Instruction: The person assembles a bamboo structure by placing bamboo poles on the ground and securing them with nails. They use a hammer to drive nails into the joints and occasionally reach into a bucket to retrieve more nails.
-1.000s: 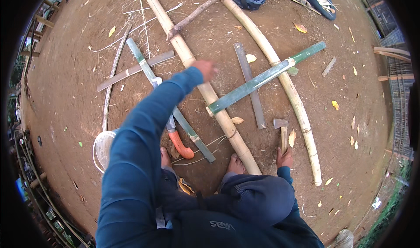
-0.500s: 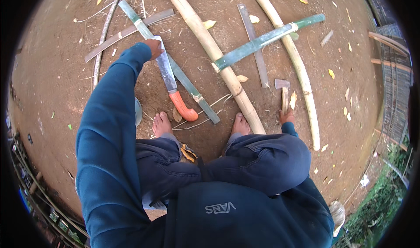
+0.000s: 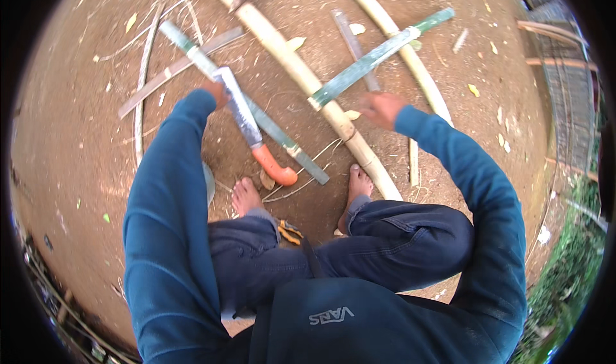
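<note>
Since the right hand [image 3: 383, 109] has left the wood-handled tool [image 3: 413, 162], that tool lies free right of the pole [image 3: 289, 59]. The left hand [image 3: 218, 94] remains at the machete [image 3: 242, 113], which overlaps the left strip [image 3: 279, 135]. Finger state cannot be told: right blurred, left hidden.

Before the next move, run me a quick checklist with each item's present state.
1. Left hand clear of the long knife with grey metal blade and curved orange handle: not ok, it is at the blade's upper end.
2. Left hand's grip: cannot tell, blurred.
3. Right hand apart from the pale wooden tool handle: ok.
4. Flat green bamboo strip lying across both pale round bamboo poles: ok.
5. Bare feet apart from the knife: ok.
</note>
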`<state>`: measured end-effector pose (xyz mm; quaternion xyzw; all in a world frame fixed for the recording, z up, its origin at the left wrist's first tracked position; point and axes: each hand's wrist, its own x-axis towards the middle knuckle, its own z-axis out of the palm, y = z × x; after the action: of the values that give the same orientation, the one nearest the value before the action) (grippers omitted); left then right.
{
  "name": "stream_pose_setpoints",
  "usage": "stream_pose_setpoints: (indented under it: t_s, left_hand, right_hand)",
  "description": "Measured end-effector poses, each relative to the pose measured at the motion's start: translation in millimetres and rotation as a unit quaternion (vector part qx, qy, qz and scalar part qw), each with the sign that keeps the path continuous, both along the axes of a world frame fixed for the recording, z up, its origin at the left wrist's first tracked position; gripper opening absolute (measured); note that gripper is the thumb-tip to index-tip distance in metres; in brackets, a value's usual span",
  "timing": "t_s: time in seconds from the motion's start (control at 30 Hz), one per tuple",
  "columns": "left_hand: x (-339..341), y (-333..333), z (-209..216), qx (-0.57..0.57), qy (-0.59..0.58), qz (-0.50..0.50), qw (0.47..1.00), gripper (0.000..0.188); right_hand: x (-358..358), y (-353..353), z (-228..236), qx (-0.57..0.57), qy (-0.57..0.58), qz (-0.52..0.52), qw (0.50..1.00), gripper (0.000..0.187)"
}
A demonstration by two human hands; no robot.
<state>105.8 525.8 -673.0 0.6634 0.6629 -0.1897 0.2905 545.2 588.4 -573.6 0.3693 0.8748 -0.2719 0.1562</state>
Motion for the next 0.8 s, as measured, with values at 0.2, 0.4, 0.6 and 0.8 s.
stream_pose_setpoints:
  t_s: [0.2, 0.4, 0.6, 0.8]
  left_hand:
    - [-50, -15, -82, 0.085, -0.057, 0.040, 0.994, 0.060]
    - [-1, -53, -73, -0.032, -0.060, 0.207, 0.976, 0.076]
    - [15, -65, -56, -0.071, -0.250, 0.422, 0.868, 0.044]
    - [-11, -58, -32, -0.088, -0.354, 0.551, 0.750, 0.030]
  right_hand:
    - [-70, -25, -50, 0.004, 0.013, 0.054, 0.998, 0.025]
    - [-85, -117, -84, -0.144, -0.072, 0.151, 0.975, 0.029]
    - [-101, -127, -88, -0.161, -0.051, 0.125, 0.978, 0.033]
    - [-130, -124, -90, -0.133, -0.089, 0.028, 0.987, 0.042]
